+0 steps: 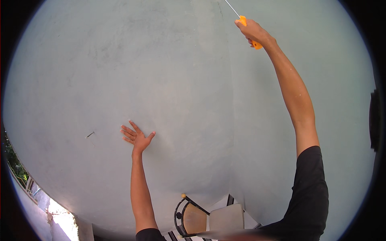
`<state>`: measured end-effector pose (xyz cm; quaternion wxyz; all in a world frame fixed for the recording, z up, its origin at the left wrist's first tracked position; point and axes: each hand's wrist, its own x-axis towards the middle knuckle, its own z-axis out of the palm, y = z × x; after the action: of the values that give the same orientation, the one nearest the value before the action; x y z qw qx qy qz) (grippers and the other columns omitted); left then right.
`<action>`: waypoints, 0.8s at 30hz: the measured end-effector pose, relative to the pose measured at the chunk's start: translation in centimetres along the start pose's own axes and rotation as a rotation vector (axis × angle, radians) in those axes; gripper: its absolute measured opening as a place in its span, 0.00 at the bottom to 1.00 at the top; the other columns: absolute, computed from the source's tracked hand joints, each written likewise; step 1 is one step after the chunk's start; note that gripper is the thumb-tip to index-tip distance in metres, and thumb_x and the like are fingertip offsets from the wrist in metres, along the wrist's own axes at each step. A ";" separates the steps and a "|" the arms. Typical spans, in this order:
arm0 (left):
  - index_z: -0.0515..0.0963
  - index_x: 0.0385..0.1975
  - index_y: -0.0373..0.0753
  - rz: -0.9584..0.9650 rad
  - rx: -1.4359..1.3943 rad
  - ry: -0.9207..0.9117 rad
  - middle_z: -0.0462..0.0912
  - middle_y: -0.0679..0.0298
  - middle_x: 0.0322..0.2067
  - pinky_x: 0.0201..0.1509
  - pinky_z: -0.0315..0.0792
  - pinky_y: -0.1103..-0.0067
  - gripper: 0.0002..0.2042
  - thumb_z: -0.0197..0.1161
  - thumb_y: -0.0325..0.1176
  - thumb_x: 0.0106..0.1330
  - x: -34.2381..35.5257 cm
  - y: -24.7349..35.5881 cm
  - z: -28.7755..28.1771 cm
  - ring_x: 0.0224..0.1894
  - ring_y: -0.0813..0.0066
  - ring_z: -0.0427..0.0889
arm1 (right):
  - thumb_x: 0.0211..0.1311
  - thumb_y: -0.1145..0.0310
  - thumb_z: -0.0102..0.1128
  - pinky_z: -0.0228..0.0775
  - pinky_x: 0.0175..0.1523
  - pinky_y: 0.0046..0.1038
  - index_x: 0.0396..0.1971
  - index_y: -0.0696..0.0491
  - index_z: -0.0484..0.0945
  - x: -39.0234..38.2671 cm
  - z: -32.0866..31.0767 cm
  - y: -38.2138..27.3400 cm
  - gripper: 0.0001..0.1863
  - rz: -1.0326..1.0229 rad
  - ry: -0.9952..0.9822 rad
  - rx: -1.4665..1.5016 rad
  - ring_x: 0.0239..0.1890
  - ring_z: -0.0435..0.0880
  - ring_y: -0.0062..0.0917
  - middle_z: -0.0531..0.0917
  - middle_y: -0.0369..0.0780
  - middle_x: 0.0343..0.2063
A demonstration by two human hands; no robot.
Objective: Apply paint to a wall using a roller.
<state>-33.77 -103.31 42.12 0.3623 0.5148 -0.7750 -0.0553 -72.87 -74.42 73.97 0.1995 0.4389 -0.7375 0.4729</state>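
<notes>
High at the upper right, my right hand (257,32) is closed round an orange handle (257,45). A thin metal rod (232,9) runs up and left from the handle and leaves the picture, so the tool's far end is hidden. Pale specks dot my right forearm. Lower and to the left, my left hand (138,139) holds nothing; its fingers are spread at the pale grey-green wall (181,80), seemingly resting on it. White marks show on those fingertips.
A nail (90,135) sticks out of the wall left of my left hand. Below me stands a chair (227,218) with a dark curved frame and pale seat. An inner wall corner runs down right of centre. At lower left a bright opening (64,221) shows outdoors.
</notes>
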 end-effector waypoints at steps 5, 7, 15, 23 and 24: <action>0.15 0.65 0.43 0.027 -0.033 -0.005 0.04 0.38 0.61 0.62 0.09 0.47 0.64 0.68 0.57 0.51 0.0 0.5 0.2 0.63 0.42 0.00 | 0.66 0.45 0.42 0.65 0.18 0.26 0.26 0.50 0.59 5.2 -3.0 -2.6 0.22 -0.120 0.009 -0.125 0.12 0.67 0.18 0.66 0.35 0.12; 0.15 0.65 0.43 0.013 -0.018 0.004 0.04 0.38 0.62 0.62 0.09 0.47 0.64 0.68 0.57 0.51 -0.1 -0.1 -0.1 0.63 0.42 0.00 | 0.68 0.52 0.41 0.66 0.24 0.30 0.31 0.54 0.66 4.2 -4.2 -6.0 0.19 -0.049 -0.010 -0.110 0.18 0.70 0.23 0.70 0.38 0.18; 0.16 0.66 0.43 0.058 -0.090 -0.004 0.04 0.39 0.62 0.62 0.09 0.47 0.63 0.68 0.56 0.52 -0.2 1.1 0.5 0.62 0.43 -0.01 | 0.66 0.45 0.42 0.66 0.18 0.24 0.27 0.50 0.60 6.3 -1.1 -0.4 0.21 -0.024 -0.110 -0.030 0.13 0.68 0.17 0.68 0.35 0.14; 0.17 0.66 0.40 0.029 -0.020 0.004 0.05 0.37 0.62 0.62 0.11 0.45 0.64 0.69 0.56 0.50 -0.1 0.1 -0.1 0.63 0.40 0.01 | 0.68 0.49 0.41 0.69 0.21 0.28 0.35 0.53 0.62 -6.5 4.2 2.8 0.19 0.139 -0.219 0.123 0.15 0.70 0.20 0.69 0.36 0.18; 0.17 0.66 0.40 0.013 -0.004 0.000 0.05 0.38 0.62 0.62 0.12 0.45 0.64 0.69 0.56 0.50 -0.1 0.2 0.0 0.64 0.41 0.01 | 0.68 0.49 0.41 0.69 0.21 0.28 0.35 0.53 0.62 -7.5 4.4 3.4 0.19 0.146 -0.216 0.119 0.15 0.70 0.20 0.69 0.36 0.18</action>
<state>-33.86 -103.10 42.17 0.3637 0.5091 -0.7782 -0.0546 -71.18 -74.25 64.77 0.0575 0.4434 -0.7553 0.4791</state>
